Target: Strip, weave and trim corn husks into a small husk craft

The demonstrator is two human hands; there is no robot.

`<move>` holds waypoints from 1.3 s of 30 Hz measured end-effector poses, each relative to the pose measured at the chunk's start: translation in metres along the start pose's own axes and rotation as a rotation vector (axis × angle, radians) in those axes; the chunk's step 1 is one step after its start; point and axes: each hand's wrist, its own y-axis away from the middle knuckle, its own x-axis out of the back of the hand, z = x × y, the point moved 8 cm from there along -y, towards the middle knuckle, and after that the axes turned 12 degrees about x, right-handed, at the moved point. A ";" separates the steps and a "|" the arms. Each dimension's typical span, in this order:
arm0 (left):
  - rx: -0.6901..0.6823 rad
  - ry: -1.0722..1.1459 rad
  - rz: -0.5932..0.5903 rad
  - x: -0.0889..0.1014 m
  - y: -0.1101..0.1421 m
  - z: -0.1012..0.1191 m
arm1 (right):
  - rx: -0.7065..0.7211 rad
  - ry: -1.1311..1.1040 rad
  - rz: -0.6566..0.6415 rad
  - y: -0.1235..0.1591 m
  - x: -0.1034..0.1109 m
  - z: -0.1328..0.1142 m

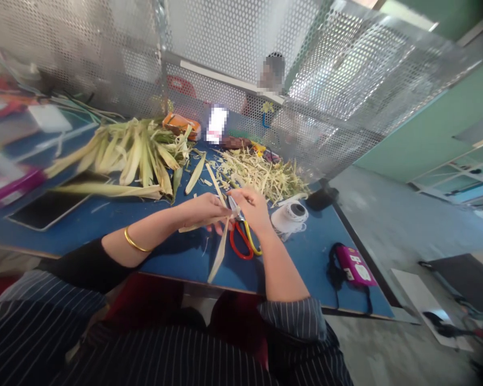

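Observation:
My left hand [204, 210] is closed round pale palm-leaf strips [219, 252] that cross under my fingers, one hanging toward the near table edge. My right hand [254, 209] pinches the same strips from the right, right beside the left hand. Scissors [241, 236] with red and yellow handles lie on the blue table [104, 214] just below my right hand, blades pointing up between the two hands. A gold bangle sits on my left wrist.
A heap of long pale-green leaves [132, 155] lies at the back left, and a pile of leaf trimmings [261, 174] at the back right. A white thread spool [292, 214], a pink device [354, 265], a dark tablet [50, 206] and perforated metal screens [233, 91] surround the work spot.

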 end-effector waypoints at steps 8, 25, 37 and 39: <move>0.046 -0.049 0.146 -0.002 -0.012 -0.016 | -0.112 -0.173 0.074 0.008 -0.018 0.000; 0.049 0.881 0.157 0.043 -0.018 -0.011 | 0.587 0.809 -0.226 0.019 -0.054 -0.050; -0.006 0.855 0.118 0.026 -0.015 -0.005 | 0.776 0.871 -0.274 0.032 -0.069 -0.074; -0.031 0.850 0.114 0.022 -0.014 -0.005 | 0.796 0.859 -0.307 0.033 -0.073 -0.072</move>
